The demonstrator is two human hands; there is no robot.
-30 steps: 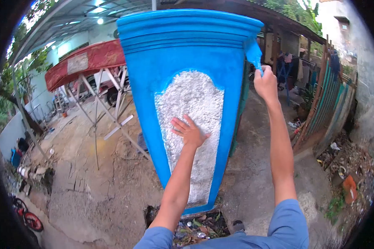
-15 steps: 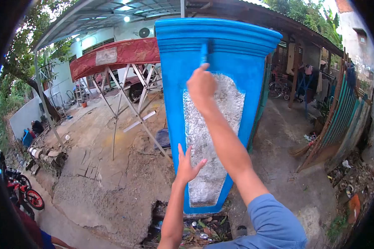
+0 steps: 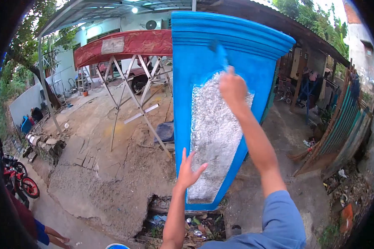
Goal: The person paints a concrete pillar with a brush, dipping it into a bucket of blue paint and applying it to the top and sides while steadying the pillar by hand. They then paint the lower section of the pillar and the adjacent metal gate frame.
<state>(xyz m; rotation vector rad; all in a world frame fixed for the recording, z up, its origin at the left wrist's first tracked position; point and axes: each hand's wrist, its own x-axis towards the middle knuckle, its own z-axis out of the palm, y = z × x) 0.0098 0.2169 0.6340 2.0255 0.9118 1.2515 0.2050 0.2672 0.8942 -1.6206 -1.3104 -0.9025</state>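
In front of me rises a pillar [image 3: 232, 30] painted glossy blue, with stepped moulding at its top. A rough white-and-grey panel [image 3: 218, 137] is set in its face. My right hand [image 3: 233, 87] is closed around the handle of a paintbrush [image 3: 222, 54]. The brush tilts up and to the left, its dark bristles against the blue surface just under the moulding. Lower down, my left hand [image 3: 190, 173] has its fingers spread and holds nothing. It is close to the pillar's left edge; whether it touches cannot be told.
A container of blue paint [image 3: 117, 246] shows at the bottom edge. Below the pillar lies a ditch [image 3: 195, 232] with litter and leaves. A red-covered metal-legged frame [image 3: 133, 45] stands left. At lower left are a person's legs [image 3: 54, 235] and a red motorcycle [image 3: 18, 178].
The brush has swung from nearly upright to a leftward tilt and sits slightly lower beneath the moulding. My view has shifted left, bringing the paint container into sight. My left hand remains spread.
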